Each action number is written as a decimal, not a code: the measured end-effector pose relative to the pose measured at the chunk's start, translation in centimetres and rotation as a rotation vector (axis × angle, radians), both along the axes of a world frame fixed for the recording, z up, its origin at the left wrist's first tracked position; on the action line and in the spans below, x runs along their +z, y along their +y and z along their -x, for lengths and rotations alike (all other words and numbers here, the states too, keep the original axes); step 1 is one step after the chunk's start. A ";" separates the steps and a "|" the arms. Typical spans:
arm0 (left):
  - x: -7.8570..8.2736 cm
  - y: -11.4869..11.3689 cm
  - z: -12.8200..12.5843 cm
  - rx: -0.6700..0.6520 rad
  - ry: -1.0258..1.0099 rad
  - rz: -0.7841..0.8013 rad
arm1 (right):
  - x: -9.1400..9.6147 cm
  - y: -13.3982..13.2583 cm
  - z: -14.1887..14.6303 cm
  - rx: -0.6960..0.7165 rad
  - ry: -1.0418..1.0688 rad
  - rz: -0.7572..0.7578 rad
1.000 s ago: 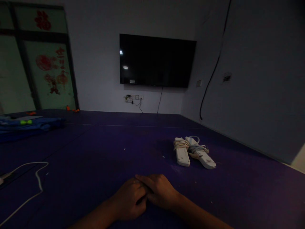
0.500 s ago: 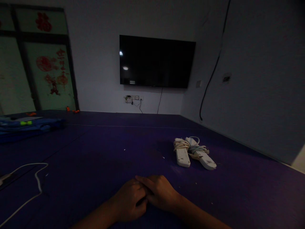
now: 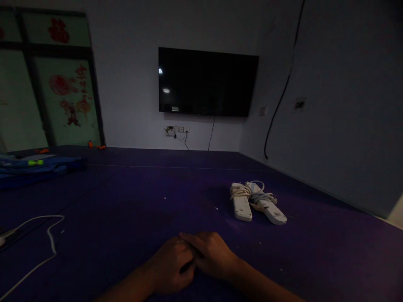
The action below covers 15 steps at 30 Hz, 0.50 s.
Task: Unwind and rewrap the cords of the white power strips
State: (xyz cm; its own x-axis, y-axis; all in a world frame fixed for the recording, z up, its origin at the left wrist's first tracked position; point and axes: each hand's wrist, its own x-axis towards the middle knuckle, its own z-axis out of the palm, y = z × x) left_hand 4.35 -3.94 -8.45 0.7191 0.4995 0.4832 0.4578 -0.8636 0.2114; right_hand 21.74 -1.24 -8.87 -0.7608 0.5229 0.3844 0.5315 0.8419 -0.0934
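My left hand (image 3: 170, 266) and my right hand (image 3: 211, 255) rest together on the dark purple mat (image 3: 126, 209) at the bottom middle of the view. The right hand's fingers lie flat across the left hand's knuckles. The left hand's fingers are curled under, and nothing shows in them. Two white power strips (image 3: 256, 202) with their cords wound round them lie side by side on the mat, a little beyond and to the right of my hands.
A loose white cable (image 3: 47, 235) trails over the mat at the left. Blue folded material (image 3: 34, 167) lies at the far left. A dark wall-mounted screen (image 3: 208, 82) hangs ahead, with wall sockets (image 3: 176, 129) below it. A wall closes the right side.
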 end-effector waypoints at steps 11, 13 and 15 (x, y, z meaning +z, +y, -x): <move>0.6 -0.1 0.0 0.073 -0.160 -0.161 | 0.2 -0.1 -0.1 -0.048 0.108 -0.014; 0.8 0.1 0.3 0.134 -0.265 -0.238 | 0.3 -0.1 -0.1 -0.118 0.168 -0.040; 0.9 0.4 0.6 0.183 -0.361 -0.300 | 0.2 -0.1 -0.1 -0.172 0.214 -0.076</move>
State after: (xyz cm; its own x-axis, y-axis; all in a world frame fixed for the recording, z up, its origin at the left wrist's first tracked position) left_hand 3.76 -3.58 -7.52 0.3931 0.4030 0.8265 0.5511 -0.8228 0.1391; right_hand 21.85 -1.30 -8.64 -0.5609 0.6010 0.5694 0.6421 0.7500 -0.1591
